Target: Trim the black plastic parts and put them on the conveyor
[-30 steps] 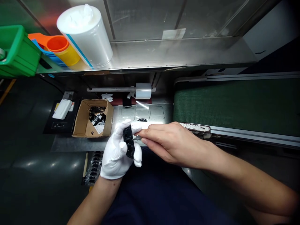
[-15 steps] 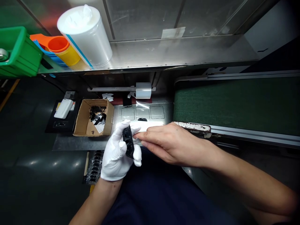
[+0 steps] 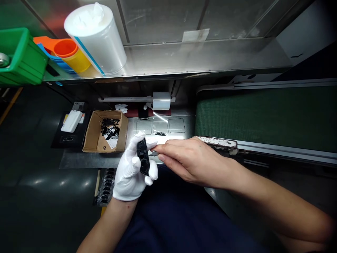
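Observation:
In a white glove, my left hand point(image 3: 129, 170) is closed around a small black plastic part point(image 3: 143, 157), an elongated piece with hollows in its upturned face. Its thumb and fingers press the part from both sides. My right hand point(image 3: 188, 160) is bare and points left, its fingertips pinched together right beside the part. Whatever lies between those fingertips is too small or hidden to make out. Behind the hands, a dark oval piece point(image 3: 160, 134) lies on the metal worktop point(image 3: 181, 137) among marked rectangles.
A cardboard box point(image 3: 121, 137) of small black pieces stands left of my hands. Behind, a clear film roll point(image 3: 161, 101) hangs on a rod. A green conveyor belt point(image 3: 263, 112) runs off to the right. The shelf above carries a wipes canister point(image 3: 105, 45) and a green bin point(image 3: 28, 59).
Both hands stay nearly in place. My left hand and the black part have shifted very slightly up and left, and my right fingertips remain beside the part.

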The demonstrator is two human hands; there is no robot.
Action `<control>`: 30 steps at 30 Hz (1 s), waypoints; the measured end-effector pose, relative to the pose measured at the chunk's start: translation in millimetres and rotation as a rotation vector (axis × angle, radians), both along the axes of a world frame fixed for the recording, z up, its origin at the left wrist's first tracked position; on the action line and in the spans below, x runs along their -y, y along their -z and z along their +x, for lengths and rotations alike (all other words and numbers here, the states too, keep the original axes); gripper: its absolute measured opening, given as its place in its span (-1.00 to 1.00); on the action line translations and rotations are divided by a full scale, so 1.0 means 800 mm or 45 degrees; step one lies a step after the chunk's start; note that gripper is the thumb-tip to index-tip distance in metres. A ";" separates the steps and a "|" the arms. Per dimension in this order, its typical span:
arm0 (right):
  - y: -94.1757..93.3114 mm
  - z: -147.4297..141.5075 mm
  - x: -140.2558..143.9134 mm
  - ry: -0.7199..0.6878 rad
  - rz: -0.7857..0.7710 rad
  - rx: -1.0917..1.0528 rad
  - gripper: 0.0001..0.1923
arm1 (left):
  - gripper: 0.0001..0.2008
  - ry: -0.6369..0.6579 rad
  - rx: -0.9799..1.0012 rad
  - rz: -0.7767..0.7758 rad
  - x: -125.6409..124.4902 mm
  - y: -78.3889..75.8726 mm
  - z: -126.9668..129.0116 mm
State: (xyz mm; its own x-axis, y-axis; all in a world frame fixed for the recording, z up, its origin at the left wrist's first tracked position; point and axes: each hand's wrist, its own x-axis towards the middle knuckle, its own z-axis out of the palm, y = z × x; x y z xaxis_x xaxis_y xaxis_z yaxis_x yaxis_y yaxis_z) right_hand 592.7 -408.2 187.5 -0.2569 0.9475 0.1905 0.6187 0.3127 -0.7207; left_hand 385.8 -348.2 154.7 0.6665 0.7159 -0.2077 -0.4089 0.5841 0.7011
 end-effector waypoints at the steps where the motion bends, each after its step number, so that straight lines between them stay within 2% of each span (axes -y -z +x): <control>1: 0.001 -0.001 0.000 0.005 -0.001 0.012 -0.69 | -0.55 0.010 0.005 -0.002 0.000 0.000 -0.001; 8: -0.006 0.002 0.001 -0.134 -0.076 -0.068 -0.69 | -0.55 0.010 -0.019 -0.048 -0.002 0.000 -0.004; 13: -0.017 0.022 -0.005 0.058 -0.022 -0.196 -0.63 | -0.54 -0.014 -0.072 -0.026 -0.003 -0.008 0.000; 18: -0.025 0.032 -0.018 0.073 0.018 0.046 -0.62 | -0.32 -0.016 -0.147 -0.075 -0.003 -0.011 0.003; 22: -0.025 0.030 -0.026 0.065 0.061 0.249 -0.62 | -0.35 0.037 -0.162 -0.083 -0.003 -0.011 0.003; 30: -0.033 0.031 -0.038 -0.005 0.103 0.458 -0.63 | -0.44 0.092 -0.188 -0.068 -0.001 -0.009 0.002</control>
State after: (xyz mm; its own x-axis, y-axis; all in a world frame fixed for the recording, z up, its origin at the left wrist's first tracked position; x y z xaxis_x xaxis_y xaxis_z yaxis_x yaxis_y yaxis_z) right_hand 617.3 -377.8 213.8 -0.3247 0.9320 0.1614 0.8268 0.3625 -0.4300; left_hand 387.3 -347.2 161.5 0.6750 0.6528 -0.3438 -0.2593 0.6461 0.7178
